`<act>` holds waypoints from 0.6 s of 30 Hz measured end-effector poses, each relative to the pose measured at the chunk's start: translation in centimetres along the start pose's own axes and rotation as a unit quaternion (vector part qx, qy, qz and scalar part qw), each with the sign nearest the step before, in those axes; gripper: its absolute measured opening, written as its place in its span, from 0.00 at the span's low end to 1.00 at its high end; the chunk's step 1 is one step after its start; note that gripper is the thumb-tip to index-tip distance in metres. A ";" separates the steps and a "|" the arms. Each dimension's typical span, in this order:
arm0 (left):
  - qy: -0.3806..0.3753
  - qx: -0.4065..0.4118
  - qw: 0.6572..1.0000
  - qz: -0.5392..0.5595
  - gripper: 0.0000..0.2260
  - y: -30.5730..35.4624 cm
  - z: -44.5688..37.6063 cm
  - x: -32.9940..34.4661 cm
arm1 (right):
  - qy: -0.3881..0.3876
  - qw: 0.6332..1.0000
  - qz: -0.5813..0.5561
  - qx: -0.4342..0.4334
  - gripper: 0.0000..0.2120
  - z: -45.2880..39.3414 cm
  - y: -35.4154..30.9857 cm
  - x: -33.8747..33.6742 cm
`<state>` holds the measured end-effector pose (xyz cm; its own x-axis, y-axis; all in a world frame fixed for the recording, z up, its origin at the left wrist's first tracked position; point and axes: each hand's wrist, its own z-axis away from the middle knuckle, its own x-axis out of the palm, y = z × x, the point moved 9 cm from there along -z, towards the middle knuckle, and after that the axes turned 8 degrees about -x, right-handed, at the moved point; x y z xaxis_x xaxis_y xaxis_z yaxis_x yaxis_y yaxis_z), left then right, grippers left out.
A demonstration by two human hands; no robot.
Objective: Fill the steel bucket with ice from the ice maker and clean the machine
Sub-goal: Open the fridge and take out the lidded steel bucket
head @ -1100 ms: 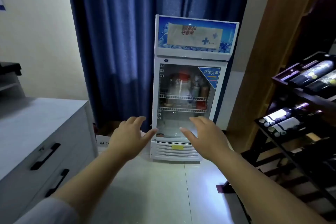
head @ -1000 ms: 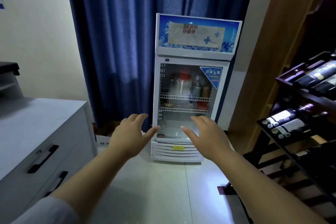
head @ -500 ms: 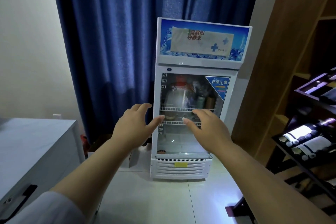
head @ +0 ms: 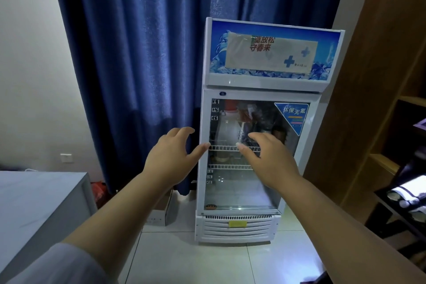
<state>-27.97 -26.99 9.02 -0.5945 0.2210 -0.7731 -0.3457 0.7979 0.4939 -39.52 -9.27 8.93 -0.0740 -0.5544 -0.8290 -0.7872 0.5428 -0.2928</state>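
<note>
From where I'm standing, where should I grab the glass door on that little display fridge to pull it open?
Probably the left vertical frame edge of the glass door, hooked by fingertips from the left. No handle shows on its front, and the left hand is already raised at that edge. Which side hinges cannot be told. The right hand is raised before the glass, holding nothing.
</note>
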 end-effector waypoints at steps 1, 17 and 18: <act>0.000 0.000 1.000 -0.002 0.30 -0.3 -0.7 0.3 | 0.002 1.000 -0.004 -0.001 0.27 -0.8 0.2 0.4; 0.003 -0.021 1.000 -0.005 0.29 -1.9 -17.5 8.3 | 0.016 0.999 -0.044 -0.021 0.25 -16.5 7.8 6.6; 0.002 -0.022 1.000 -0.005 0.28 -1.8 -18.7 9.0 | 0.013 0.999 -0.045 -0.020 0.25 -17.4 8.5 7.0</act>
<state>-46.24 -36.95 8.60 -0.5943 0.2111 -0.7761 -0.3828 0.7744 0.5037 -57.42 -19.55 8.93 -0.0168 -0.6157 -0.7878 -0.8150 0.4649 -0.3459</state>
